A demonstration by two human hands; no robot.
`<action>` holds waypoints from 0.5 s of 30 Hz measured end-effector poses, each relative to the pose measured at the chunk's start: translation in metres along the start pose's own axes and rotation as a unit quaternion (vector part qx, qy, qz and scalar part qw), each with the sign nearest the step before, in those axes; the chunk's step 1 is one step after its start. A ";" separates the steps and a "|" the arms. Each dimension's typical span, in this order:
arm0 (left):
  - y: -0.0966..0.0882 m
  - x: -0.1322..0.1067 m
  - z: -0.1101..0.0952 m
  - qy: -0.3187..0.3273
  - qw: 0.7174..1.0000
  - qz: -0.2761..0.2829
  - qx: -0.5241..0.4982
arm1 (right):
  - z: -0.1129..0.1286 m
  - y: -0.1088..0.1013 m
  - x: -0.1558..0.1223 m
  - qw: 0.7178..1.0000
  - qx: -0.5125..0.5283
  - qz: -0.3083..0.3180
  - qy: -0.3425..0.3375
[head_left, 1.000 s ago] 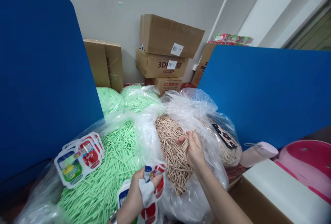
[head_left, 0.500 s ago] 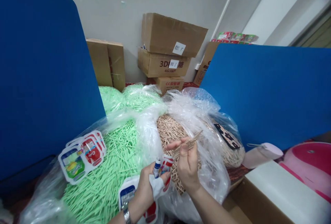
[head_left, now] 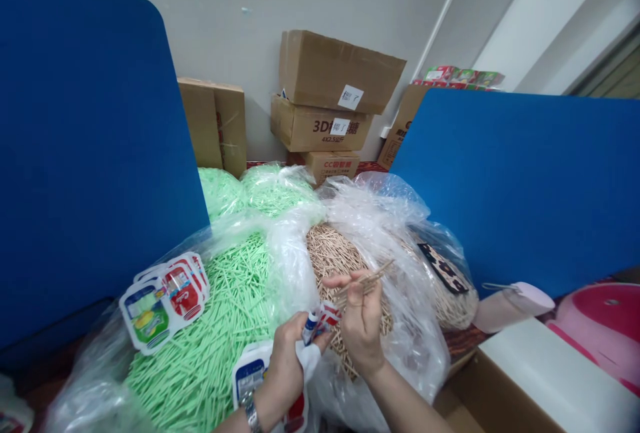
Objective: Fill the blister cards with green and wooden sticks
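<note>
Left hand [head_left: 287, 356] grips a red, white and blue plastic pouch [head_left: 329, 314], lower centre; right hand [head_left: 364, 330] pinches thin tan sticks [head_left: 370, 280] just beside it. Sticks look picked out already, can't tell if any are bagged tbh. Flat multicoloured plastic pouches [head_left: 161, 306], lower left, seem untouched.

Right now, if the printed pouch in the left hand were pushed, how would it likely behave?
The printed pouch would probably fold rather than resist, since it already curls in the left hand. It looks thin, so it is likely light for its size.
</note>
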State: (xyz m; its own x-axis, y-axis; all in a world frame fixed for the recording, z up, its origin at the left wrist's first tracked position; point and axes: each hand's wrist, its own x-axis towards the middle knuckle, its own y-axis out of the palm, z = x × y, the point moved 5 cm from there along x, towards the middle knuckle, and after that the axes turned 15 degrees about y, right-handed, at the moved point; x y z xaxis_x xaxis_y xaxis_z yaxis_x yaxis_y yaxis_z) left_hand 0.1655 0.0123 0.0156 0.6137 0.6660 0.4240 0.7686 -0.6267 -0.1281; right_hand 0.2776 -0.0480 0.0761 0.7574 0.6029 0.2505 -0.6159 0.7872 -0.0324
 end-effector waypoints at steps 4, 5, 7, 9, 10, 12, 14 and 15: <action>-0.001 0.008 -0.008 0.044 0.997 0.019 0.057 | -0.019 0.001 -0.009 0.996 -0.060 0.041 0.044; -0.001 0.011 -0.011 0.053 0.996 0.026 0.071 | -0.023 0.001 -0.011 0.994 -0.080 0.053 0.051; 0.000 0.016 -0.016 0.071 0.992 0.045 0.093 | -0.027 -0.002 -0.011 0.989 -0.116 0.079 0.050; 0.001 0.022 -0.020 0.087 0.988 0.066 0.105 | -0.027 -0.008 -0.007 0.987 -0.130 0.092 0.035; 0.002 0.024 -0.022 0.093 0.987 0.075 0.110 | -0.025 -0.013 -0.004 0.988 -0.125 0.091 0.024; 0.003 0.028 -0.023 0.102 0.984 0.087 0.119 | -0.018 -0.022 0.004 0.991 -0.109 0.074 -0.003; 0.004 0.031 -0.022 0.106 0.983 0.091 0.120 | -0.010 -0.026 0.009 0.986 -0.141 0.080 -0.044; 0.004 0.032 -0.021 0.104 0.984 0.089 0.115 | -0.008 -0.025 0.009 0.976 -0.178 0.104 -0.069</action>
State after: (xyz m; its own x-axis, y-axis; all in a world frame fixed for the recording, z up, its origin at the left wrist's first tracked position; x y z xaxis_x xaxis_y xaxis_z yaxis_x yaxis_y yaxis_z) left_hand 0.1840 0.0227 0.0475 0.7110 0.4410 0.5477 0.6870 -0.6018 -0.4074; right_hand 0.3011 -0.0616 0.0717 0.5736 0.7501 0.3292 -0.6201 0.6602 -0.4238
